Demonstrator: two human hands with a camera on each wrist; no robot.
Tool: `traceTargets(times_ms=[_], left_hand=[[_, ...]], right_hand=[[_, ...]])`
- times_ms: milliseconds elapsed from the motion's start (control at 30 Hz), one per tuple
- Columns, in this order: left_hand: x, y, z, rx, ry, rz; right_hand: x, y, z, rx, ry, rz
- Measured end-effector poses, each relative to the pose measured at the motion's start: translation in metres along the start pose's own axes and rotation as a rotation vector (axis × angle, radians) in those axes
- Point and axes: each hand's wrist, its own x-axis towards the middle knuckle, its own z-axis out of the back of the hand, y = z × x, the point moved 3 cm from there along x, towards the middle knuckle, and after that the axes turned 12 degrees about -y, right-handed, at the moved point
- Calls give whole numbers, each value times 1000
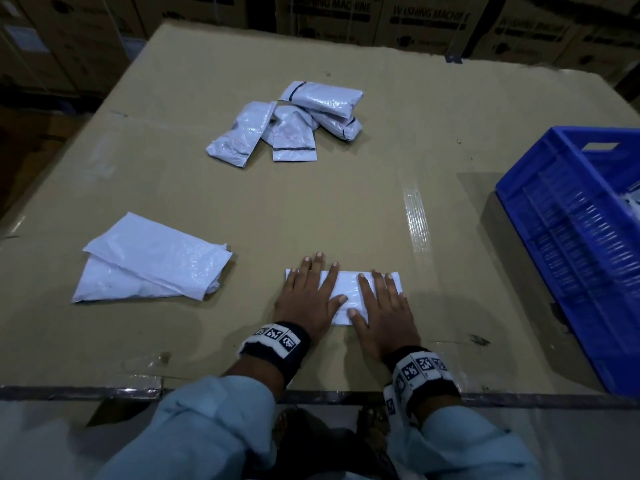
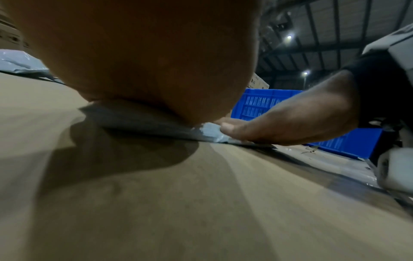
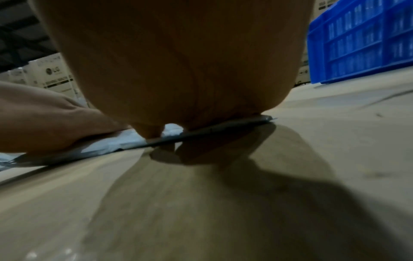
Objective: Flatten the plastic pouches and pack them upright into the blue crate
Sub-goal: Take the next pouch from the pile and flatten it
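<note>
A white plastic pouch (image 1: 347, 283) lies flat on the cardboard tabletop near the front edge. My left hand (image 1: 310, 295) presses its left half with straight, spread fingers. My right hand (image 1: 382, 308) presses its right half the same way. The wrist views show the pouch (image 2: 208, 131) (image 3: 125, 141) squeezed thin under both palms. A heap of several puffy white pouches (image 1: 294, 123) sits farther back at centre. The blue crate (image 1: 575, 244) (image 2: 263, 104) (image 3: 357, 40) stands at the right edge of the table, with something white just visible inside it (image 1: 632, 202).
A larger crumpled white bag (image 1: 149, 261) lies to the left of my hands. A strip of clear tape (image 1: 417, 216) runs across the cardboard. Stacked washing machine cartons (image 1: 346, 15) line the back. The table's front edge (image 1: 104, 393) is close to my wrists.
</note>
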Motion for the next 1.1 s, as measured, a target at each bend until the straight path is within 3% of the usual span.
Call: traceTargets(times_ms=[500,600,700,967,1100], left_hand=[[-22,11,13,220,-58,227],[-20,-2,17,227,-57,39],[-24,-6,4,137,-24,-183],[-24,15,4,105,90,-24],[-22,22,4,83,31,114]], right_hand=[[-12,-10,12,-106,32,-231],[-6,10,17,-122,-31,-115],[-5,25,6,-54,27,59],[-2,2,9,75,21,23],[-4,-14,12,63,51,-59]])
